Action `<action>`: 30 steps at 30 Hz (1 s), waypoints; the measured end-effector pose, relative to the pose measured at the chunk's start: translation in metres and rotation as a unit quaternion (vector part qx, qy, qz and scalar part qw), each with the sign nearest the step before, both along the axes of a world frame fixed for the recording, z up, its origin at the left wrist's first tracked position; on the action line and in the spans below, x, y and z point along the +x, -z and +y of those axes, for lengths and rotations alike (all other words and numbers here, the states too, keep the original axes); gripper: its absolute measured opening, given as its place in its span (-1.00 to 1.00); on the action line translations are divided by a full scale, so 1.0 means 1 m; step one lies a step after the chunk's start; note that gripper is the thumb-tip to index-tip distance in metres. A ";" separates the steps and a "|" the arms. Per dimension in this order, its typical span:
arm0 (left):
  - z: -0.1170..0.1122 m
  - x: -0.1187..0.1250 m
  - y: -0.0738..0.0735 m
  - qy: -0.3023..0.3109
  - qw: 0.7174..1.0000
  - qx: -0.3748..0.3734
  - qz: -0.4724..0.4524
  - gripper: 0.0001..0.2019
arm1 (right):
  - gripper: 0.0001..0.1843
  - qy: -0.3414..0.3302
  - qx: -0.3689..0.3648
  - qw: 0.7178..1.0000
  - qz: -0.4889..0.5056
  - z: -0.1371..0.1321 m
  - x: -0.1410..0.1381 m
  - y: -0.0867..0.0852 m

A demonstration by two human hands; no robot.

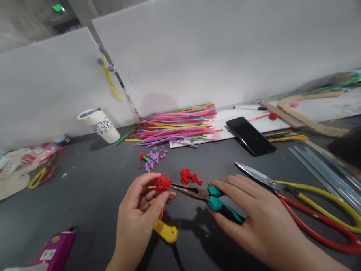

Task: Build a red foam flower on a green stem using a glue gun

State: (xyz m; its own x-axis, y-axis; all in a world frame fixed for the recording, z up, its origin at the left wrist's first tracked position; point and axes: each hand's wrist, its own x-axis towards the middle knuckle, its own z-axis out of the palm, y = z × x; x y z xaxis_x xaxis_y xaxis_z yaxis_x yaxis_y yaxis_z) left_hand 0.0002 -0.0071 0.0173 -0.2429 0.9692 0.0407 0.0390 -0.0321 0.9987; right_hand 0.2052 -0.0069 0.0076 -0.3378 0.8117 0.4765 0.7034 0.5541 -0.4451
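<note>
Between the thumb and fingers of my left hand (pixel 140 213) is a spiky red ball (pixel 163 184), made of many small red pieces. My right hand (pixel 254 217) is wrapped round the teal and black handles of needle-nose pliers (pixel 196 192). The rusty tips of the pliers touch the right side of the red ball; whether they pinch a piece cannot be made out. Loose red pieces (pixel 191 177) lie on the dark table just behind the pliers. Below my left hand rests a yellow-handled tool (pixel 165 231) with a black cord, its front end hidden by the hand.
Large scissors (pixel 317 207) with red and yellow handles lie at right, near a black phone (pixel 250 136). Colourful thin sticks (pixel 177 127) are piled along the white partition (pixel 231 50). A white cup (pixel 102 127), purple bits (pixel 153 159) and a purple box (pixel 56 249) are at left.
</note>
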 end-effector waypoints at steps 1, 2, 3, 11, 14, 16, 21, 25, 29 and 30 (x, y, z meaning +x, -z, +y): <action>0.000 0.001 0.000 0.008 1.000 0.002 0.007 -0.74 | -0.75 0.003 -0.004 1.000 -0.002 0.000 0.000 0.000; -0.001 0.002 0.001 0.015 1.000 0.002 0.011 -0.73 | -0.75 0.005 -0.007 1.000 -0.002 0.000 0.000 0.000; -0.001 0.002 0.001 0.020 1.000 0.001 0.012 -0.73 | -0.75 0.005 -0.010 1.000 -0.001 0.000 0.000 0.000; 0.002 -0.007 0.003 0.085 0.991 -0.014 -0.104 -0.86 | -0.76 -0.003 -0.026 1.000 0.003 0.001 0.001 0.002; 0.004 -0.009 0.003 0.072 0.990 -0.009 -0.124 -0.91 | -0.75 0.000 -0.013 1.000 0.000 0.002 0.001 0.003; 0.006 -0.009 0.004 0.062 0.989 0.004 -0.134 -0.92 | -0.75 0.003 0.001 1.000 -0.002 0.002 0.001 0.003; 0.007 -0.009 0.005 0.057 0.989 0.013 -0.137 -0.92 | -0.75 0.010 0.031 0.999 0.000 0.002 0.001 0.001; 0.006 -0.010 0.007 0.058 0.990 0.027 -0.125 -0.94 | -0.75 0.007 0.035 0.999 -0.004 0.001 0.002 0.001; 0.006 -0.009 0.006 0.068 0.990 0.024 -0.122 -0.96 | -0.75 0.009 0.050 0.999 -0.008 0.001 0.001 0.002; 0.006 -0.009 0.006 0.071 0.990 0.023 -0.123 -0.96 | -0.75 0.009 0.054 0.998 -0.012 0.001 0.001 0.002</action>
State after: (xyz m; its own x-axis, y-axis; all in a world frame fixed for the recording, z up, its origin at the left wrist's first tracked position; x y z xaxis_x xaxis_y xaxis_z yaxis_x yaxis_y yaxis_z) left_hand -0.0086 -0.0015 0.0111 -0.1133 0.9927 0.0414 -0.2130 -0.0649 0.9749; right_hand 0.2065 -0.0060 0.0053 -0.3361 0.7614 0.5543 0.7227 0.5859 -0.3666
